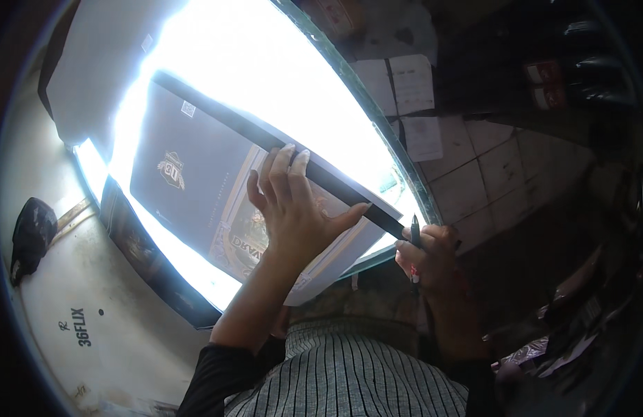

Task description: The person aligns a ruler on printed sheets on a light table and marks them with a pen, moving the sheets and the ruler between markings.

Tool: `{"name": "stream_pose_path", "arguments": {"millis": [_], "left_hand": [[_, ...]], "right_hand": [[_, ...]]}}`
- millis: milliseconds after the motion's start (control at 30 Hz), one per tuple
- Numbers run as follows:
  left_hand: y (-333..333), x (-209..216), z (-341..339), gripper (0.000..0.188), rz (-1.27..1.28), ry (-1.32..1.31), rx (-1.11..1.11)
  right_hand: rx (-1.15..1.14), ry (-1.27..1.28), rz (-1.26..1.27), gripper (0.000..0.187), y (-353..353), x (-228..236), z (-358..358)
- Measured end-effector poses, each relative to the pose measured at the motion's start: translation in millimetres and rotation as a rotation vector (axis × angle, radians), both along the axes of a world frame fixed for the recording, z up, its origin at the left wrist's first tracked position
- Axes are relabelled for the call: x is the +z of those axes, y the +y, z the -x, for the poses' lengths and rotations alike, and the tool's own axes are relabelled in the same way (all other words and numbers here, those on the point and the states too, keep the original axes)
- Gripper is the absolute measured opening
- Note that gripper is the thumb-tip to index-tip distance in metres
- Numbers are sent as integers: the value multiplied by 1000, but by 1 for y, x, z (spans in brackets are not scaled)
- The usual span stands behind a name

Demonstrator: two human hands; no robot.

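Note:
A long dark straightedge [224, 117] lies slantwise across a blue-grey printed sheet [196, 187], close along its far long edge. The sheet rests on a brightly lit glass-topped table [307, 76]. My left hand [290, 208] lies over the sheet with fingers and thumb spread, fingertips pressing on the straightedge. At the straightedge's near right end, my right hand [436, 260] is closed around a dark pen [415, 233], its pointed end upward. Whether that hand also touches the straightedge is not clear. Part of the sheet's print is hidden under my left hand and forearm.
The table's greenish glass edge [377, 111] curves along the right. Another dark printed sheet [144, 250] hangs at the left edge, and a large pale sheet [92, 76] stands at upper left. White papers [411, 83] lie beyond the right edge, above floor tiles [502, 167].

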State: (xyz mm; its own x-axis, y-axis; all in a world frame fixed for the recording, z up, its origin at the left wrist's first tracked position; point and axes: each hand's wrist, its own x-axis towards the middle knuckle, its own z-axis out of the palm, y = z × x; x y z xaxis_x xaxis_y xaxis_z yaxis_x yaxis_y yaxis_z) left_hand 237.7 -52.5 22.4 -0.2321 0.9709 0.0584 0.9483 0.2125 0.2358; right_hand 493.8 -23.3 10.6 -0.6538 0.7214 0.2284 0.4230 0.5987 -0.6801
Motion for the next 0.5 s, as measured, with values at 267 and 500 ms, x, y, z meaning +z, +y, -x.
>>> {"name": "stream_pose_path", "arguments": {"millis": [267, 500], "left_hand": [[-4, -11, -3, 113, -1, -60, 23], [-6, -13, 0, 117, 10, -52, 29]], "right_hand": [[37, 28, 323, 26, 34, 26, -4], [9, 161, 473, 18, 44, 13, 16]]}}
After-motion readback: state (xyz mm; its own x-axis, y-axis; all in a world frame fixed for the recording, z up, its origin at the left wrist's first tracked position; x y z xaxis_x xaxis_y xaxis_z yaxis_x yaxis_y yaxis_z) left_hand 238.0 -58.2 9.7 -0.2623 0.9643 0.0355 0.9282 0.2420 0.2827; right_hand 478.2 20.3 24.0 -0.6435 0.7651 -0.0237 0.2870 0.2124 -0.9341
